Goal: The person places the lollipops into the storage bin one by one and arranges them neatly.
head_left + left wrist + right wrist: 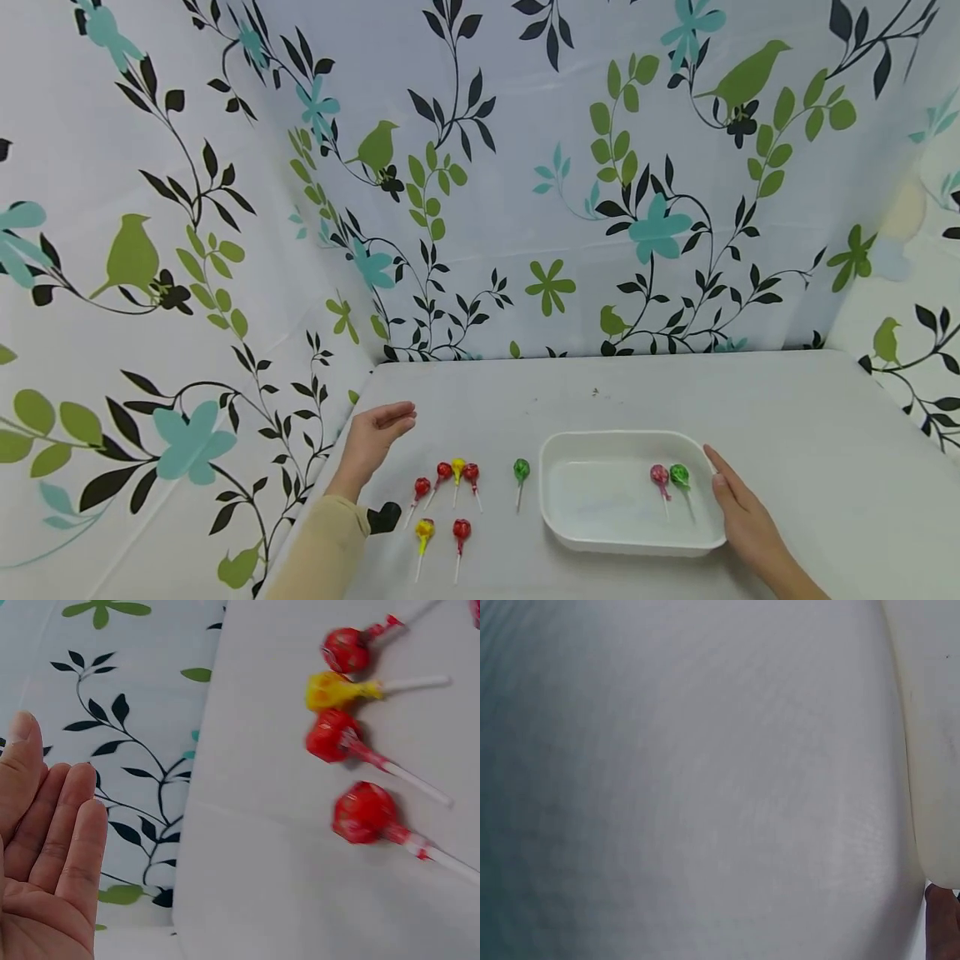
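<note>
My left hand (375,437) hovers at the table's left side, fingers straight and holding nothing; its palm and fingers also show in the left wrist view. Just right of it lie red lollipops (364,813) and a yellow lollipop (457,468) in a loose row. Nearer the front are another yellow lollipop (424,531) and a red lollipop (461,531). A green lollipop (521,471) lies beside the white tray (592,543). Inside the tray, a pink lollipop (659,476) and a second green lollipop (679,476) sit toward the right. My right hand (750,521) holds the tray's right end, thumb at the rim.
The white table (480,392) meets a leaf-and-bird patterned cloth (487,250) at the back and left. In the right wrist view, a pale tray wall (934,750) runs down the right edge.
</note>
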Demonstrator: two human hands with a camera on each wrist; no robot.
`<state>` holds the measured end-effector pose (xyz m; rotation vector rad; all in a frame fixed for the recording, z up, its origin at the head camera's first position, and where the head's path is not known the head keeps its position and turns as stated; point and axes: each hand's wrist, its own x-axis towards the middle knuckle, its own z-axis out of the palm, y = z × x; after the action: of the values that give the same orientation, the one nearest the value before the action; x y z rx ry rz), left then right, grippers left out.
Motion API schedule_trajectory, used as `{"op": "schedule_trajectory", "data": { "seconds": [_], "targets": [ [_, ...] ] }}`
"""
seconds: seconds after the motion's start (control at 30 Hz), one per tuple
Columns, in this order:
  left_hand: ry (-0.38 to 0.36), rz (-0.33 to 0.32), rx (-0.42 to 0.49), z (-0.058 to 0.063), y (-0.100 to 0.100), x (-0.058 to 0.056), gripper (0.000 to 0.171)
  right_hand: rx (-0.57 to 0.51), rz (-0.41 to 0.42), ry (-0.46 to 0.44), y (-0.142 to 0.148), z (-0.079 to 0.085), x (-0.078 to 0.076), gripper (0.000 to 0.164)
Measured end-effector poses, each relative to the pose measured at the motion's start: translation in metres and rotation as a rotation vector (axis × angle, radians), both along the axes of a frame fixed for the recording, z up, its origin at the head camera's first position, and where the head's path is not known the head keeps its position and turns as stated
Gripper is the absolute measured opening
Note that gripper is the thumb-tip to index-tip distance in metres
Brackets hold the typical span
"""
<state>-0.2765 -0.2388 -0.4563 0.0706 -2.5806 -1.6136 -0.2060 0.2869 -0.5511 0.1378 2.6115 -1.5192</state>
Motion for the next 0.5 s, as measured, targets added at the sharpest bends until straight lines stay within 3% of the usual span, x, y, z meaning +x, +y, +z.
{"op": "schedule_trajectory", "data": {
  "seconds": [0.27,0.5],
  "targets": [
    [-0.071,0.08,-0.007,-0.057,-0.018,0.021,0.037,0.01,0.004,-0.007,0.002,-0.001,0.0,0.064],
    [-0.101,0.065,-0.044,-0.076,-0.027,0.031,0.036,0.004,0.014,0.022,0.003,0.001,0.001,0.064]
  ]
}}
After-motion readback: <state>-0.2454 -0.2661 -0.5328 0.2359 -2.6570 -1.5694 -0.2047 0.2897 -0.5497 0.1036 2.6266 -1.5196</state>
